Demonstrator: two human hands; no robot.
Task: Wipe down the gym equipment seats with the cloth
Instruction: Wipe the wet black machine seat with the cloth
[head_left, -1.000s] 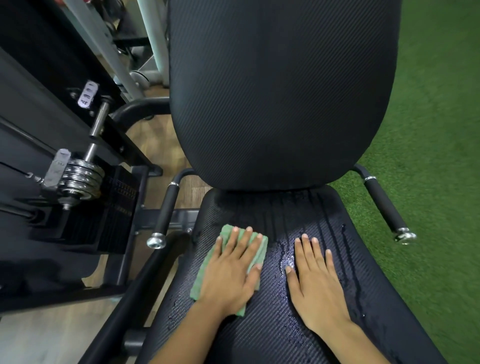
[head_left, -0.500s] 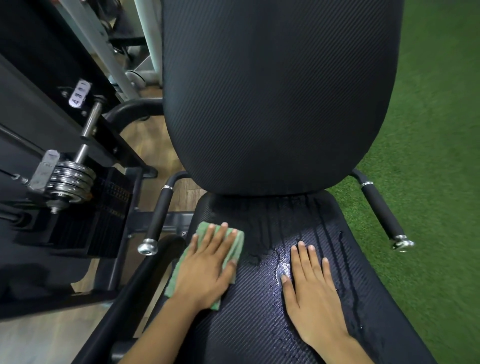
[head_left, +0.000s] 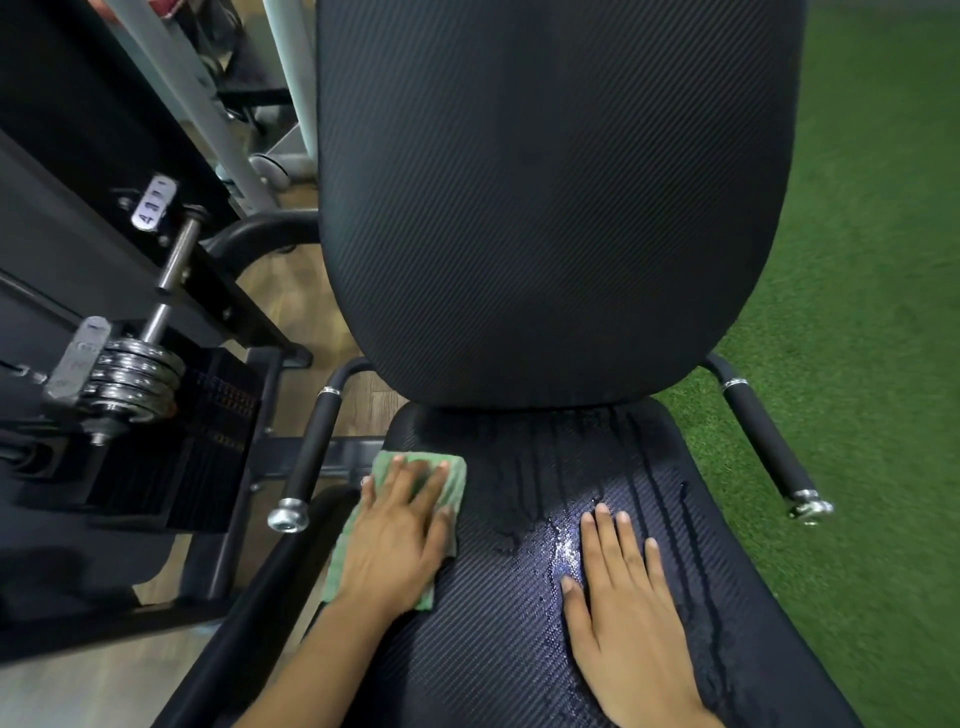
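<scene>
Bare left hand (head_left: 397, 540), right hand (head_left: 631, 613), forearms (head_left: 311, 675)

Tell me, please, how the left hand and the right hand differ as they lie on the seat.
The left hand presses on the green cloth, while the right hand lies bare on the seat. The left hand is at the seat's left edge; the right hand is nearer the middle, next to a shiny wet patch. Both lie flat, palm down, with straight fingers.

Left hand (head_left: 396, 545) flat on green cloth (head_left: 452, 480) at wet seat (head_left: 519, 649) edge; right hand (head_left: 626, 618) flat on seat.
</scene>
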